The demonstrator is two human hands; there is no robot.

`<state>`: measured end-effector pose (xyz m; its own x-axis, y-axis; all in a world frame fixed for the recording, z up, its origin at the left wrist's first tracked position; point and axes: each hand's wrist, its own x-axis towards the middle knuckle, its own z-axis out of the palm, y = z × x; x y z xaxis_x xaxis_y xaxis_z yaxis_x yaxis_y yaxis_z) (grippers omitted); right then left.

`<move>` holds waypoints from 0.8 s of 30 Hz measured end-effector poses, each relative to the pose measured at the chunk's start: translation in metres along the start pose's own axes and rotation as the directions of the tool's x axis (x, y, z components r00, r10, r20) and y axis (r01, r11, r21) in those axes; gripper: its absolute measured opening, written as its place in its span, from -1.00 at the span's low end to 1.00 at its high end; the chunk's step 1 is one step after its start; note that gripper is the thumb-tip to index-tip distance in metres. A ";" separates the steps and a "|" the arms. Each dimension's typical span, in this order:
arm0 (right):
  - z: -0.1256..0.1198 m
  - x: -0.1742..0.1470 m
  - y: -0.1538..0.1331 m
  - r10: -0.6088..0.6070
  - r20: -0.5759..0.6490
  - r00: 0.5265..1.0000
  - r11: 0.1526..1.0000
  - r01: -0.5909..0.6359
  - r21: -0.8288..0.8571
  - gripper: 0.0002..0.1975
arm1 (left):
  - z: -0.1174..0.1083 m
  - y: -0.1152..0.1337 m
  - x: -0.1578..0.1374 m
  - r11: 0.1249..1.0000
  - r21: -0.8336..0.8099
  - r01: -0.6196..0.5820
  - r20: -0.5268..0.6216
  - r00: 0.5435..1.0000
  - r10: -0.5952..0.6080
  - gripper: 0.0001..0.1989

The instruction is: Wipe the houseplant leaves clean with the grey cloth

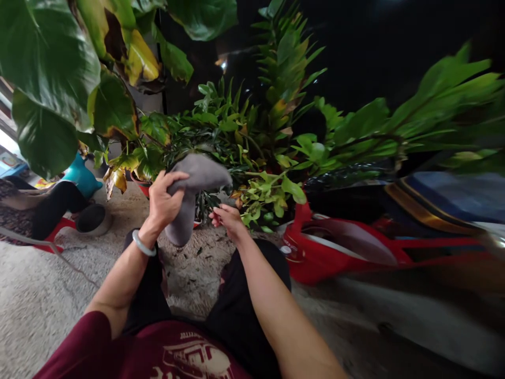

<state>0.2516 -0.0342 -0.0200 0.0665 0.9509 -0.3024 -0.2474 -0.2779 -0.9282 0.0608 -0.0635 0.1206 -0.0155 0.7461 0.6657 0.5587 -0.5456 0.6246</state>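
A grey cloth [203, 172] hangs folded over in my left hand [163, 202], whose fingers are closed round it; one end droops below the hand. To the right and slightly lower, my right hand [229, 220] has its fingers pinched together at a dark green leaf [209, 200]. Part of that leaf is lost behind the cloth and among other foliage. Close to the right hand, a light green leafy plant [260, 197] spreads out. Both hands are over the ground between my knees.
A red plastic basket [335, 258] stands at my right, blurred. Large broad leaves [47, 58] overhang the upper left. Further left, a person sits on a red stool beside a dark pot [93, 219] and a teal object [81, 176]. Long leafy fronds [426, 116] reach across the right.
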 end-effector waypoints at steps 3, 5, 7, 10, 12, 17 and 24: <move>0.005 -0.002 -0.001 0.006 0.009 1.000 1.000 -0.006 0.007 -0.76 | 0.024 0.013 0.034 0.994 0.034 -0.104 0.040 0.994 0.103 -0.60; 0.007 -0.002 -0.001 0.018 -0.001 1.000 1.000 -0.018 0.006 -0.77 | 0.045 0.007 0.034 0.988 0.063 -0.137 0.177 0.976 0.124 -0.56; 0.006 0.000 -0.001 0.035 -0.018 0.999 0.999 -0.035 0.002 -0.80 | 0.057 -0.006 0.018 0.984 0.109 -0.138 0.354 0.931 0.091 -0.54; 0.001 0.002 0.000 0.066 -0.050 0.997 0.998 -0.067 -0.010 -0.88 | 0.048 -0.020 -0.016 0.979 0.179 -0.099 0.509 0.861 -0.007 -0.54; -0.002 0.003 0.001 0.083 -0.063 0.995 0.996 -0.084 -0.014 -0.89 | 0.029 -0.018 -0.027 0.979 0.188 -0.081 0.526 0.850 -0.031 -0.55; 0.002 0.001 0.002 0.104 -0.047 0.993 0.995 -0.104 0.001 -0.84 | 0.016 0.011 0.010 0.989 0.085 -0.124 0.372 0.924 0.084 -0.55; 0.019 -0.004 0.007 0.185 -0.003 0.983 0.983 -0.185 0.002 -0.83 | 0.070 -0.009 0.027 0.992 0.102 -0.074 0.358 0.933 0.033 -0.56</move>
<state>0.2309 -0.0376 -0.0206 0.0227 0.8828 -0.4692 -0.2578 -0.4483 -0.8559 0.1131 -0.0116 0.1043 0.3012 0.8147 0.4956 0.6398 -0.5580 0.5285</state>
